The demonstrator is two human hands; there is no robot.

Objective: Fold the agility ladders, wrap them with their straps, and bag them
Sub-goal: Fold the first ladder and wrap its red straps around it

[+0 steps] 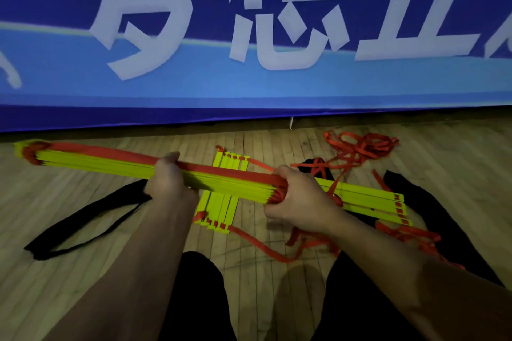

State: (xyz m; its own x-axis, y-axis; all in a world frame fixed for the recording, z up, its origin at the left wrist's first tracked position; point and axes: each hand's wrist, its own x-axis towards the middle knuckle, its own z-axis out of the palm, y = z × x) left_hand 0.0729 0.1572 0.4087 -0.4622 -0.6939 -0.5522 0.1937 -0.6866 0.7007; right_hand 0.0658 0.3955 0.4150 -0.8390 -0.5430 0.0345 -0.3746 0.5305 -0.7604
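Observation:
A stacked bundle of yellow ladder rungs [94,163] with a red strap along its top is held level above the floor. My left hand [169,177] grips the bundle near its middle. My right hand [293,199] grips its right end, where the red strap wraps round the rungs. Under the bundle, a second small stack of yellow rungs [221,210] lies on the floor. More yellow rungs [371,202] stretch right from my right hand. Loose red strap [363,147] lies tangled at the back right. A black bag [415,202] lies under the rungs on the right.
A black strap loop [83,224] lies on the wooden floor [55,285] at the left. A blue banner [249,77] with large white characters stands along the back. My dark-clad knees [199,299] are at the bottom.

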